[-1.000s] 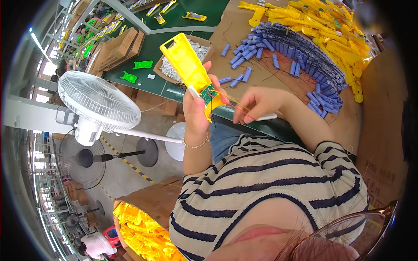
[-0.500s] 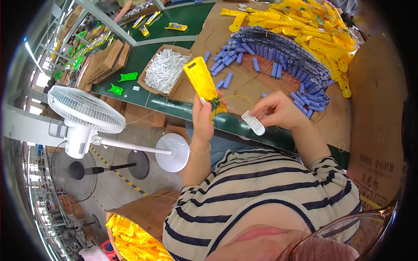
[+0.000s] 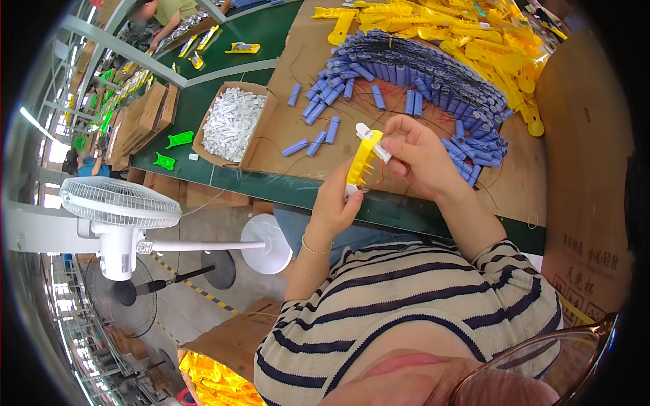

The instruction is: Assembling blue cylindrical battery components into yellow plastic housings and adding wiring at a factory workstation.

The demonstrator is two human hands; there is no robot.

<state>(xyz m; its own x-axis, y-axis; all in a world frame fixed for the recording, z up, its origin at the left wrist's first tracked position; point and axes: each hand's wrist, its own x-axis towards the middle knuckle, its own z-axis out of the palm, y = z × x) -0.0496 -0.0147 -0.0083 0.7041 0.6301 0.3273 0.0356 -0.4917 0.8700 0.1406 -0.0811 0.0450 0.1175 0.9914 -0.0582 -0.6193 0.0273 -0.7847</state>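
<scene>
My left hand [image 3: 333,204] is closed around the lower end of a yellow plastic casing [image 3: 357,166], tilted on edge above the table's front edge. My right hand [image 3: 421,157] pinches a small white plastic piece [image 3: 380,150] against the casing's upper end. Part of the white piece shows on the casing's far side. A bit of thin red wire shows between the hands. Beyond them lie several loose blue cylindrical cells [image 3: 315,143] with thin wires, and a large stack of the same blue cells [image 3: 406,68]. My fingers hide parts of the casing.
A cardboard box of small white parts [image 3: 261,128] stands on the left, near two green pieces [image 3: 179,139]. Yellow casings [image 3: 487,51] are heaped at the far right beside a tall cardboard wall [image 3: 586,183]. A white fan [image 3: 122,203] stands left. A person [image 3: 166,20] sits at the far left.
The yellow casing has turned from its broad face to its edge. My right hand has brought the white piece up to the casing's upper end. The view has shifted slightly.
</scene>
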